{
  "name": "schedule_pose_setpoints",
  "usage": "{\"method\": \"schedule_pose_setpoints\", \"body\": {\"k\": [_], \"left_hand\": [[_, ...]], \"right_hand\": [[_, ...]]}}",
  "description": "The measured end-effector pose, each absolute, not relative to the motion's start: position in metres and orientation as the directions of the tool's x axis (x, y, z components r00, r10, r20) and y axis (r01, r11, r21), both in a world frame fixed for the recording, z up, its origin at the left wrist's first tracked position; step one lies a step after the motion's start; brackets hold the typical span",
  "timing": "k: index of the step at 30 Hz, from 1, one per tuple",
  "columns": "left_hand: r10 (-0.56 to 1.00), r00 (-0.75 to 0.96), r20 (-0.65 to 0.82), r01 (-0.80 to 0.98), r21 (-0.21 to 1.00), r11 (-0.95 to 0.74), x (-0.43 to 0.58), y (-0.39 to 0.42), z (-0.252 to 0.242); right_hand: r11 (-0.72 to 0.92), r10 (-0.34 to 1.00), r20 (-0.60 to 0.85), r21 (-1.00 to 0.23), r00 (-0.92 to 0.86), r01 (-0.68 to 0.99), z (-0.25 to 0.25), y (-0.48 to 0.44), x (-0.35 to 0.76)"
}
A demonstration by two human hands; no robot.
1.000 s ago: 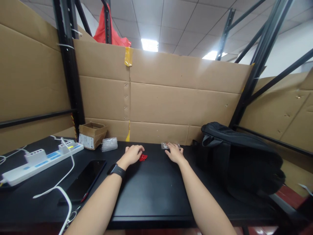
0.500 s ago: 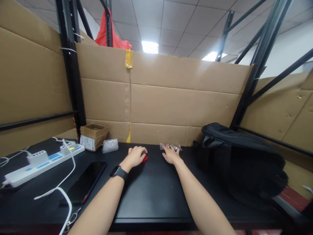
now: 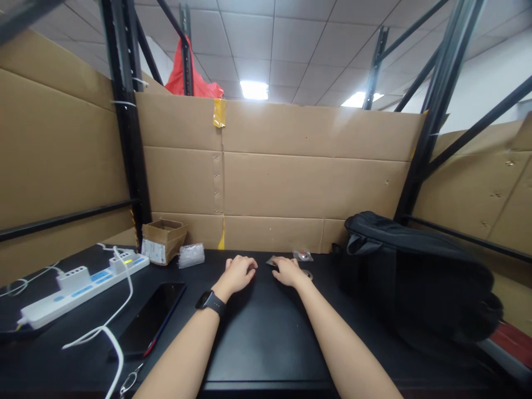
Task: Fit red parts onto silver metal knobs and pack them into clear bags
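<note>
My left hand (image 3: pixel 239 273), with a dark watch (image 3: pixel 210 302) at its wrist, rests toward the back of the black table. Its fingers curl down toward the thumb; a speck of red shows by the fingertips, the rest hidden by the hand. To its right, my right hand (image 3: pixel 288 270) is closed over a small clear plastic bag (image 3: pixel 271 261), whose left end sticks out past the fingers. Behind this hand lies another small clear bag (image 3: pixel 302 255) with something red and silvery inside. A ring-shaped item (image 3: pixel 308 274) shows partly beside the right wrist.
A black backpack (image 3: pixel 415 277) stands on the right. On the left are a white power strip (image 3: pixel 83 291) with cables, a dark phone (image 3: pixel 152 318) and a key ring (image 3: pixel 131 380). An open cardboard box (image 3: pixel 164 241) and a clear plastic packet (image 3: pixel 192 255) sit before the cardboard wall (image 3: pixel 266 177).
My right hand has drawn back a little and its fingers are closer together; one bag now lies apart behind it. My left hand has moved slightly right, covering most of the red thing.
</note>
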State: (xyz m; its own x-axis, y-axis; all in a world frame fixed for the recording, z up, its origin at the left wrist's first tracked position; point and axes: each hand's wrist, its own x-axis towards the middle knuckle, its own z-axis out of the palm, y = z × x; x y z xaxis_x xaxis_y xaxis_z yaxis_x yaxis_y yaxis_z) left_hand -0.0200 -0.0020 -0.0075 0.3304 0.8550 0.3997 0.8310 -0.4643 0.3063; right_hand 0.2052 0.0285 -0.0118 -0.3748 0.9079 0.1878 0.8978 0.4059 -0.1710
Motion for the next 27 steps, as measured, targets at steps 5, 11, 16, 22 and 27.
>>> {"method": "schedule_pose_setpoints", "body": {"k": [5,11,16,22,27], "left_hand": [[0.854,0.337,0.396,0.823,0.317,-0.471,-0.018,-0.002,-0.009],[0.808,0.412,0.422,0.723,0.388,-0.572,-0.009,-0.009,-0.008],[0.766,0.421,0.487,0.703,0.358,-0.614,0.001,-0.014,-0.008],[0.777,0.428,0.461,0.733,0.326,-0.597,0.008,-0.015,-0.01],[0.798,0.374,0.472,0.736,0.373,-0.565,0.008,-0.013,-0.008]], "right_hand": [[0.535,0.842,0.31,-0.376,-0.441,0.757,-0.007,0.022,0.213],[0.558,0.829,0.359,-0.579,-0.428,0.595,-0.005,0.013,0.211],[0.494,0.866,0.31,-0.647,-0.392,0.58,-0.01,0.018,0.211],[0.479,0.874,0.277,-0.638,-0.4,0.603,-0.007,0.015,0.215],[0.465,0.882,0.312,-0.698,-0.353,0.544,-0.008,0.018,0.218]]}}
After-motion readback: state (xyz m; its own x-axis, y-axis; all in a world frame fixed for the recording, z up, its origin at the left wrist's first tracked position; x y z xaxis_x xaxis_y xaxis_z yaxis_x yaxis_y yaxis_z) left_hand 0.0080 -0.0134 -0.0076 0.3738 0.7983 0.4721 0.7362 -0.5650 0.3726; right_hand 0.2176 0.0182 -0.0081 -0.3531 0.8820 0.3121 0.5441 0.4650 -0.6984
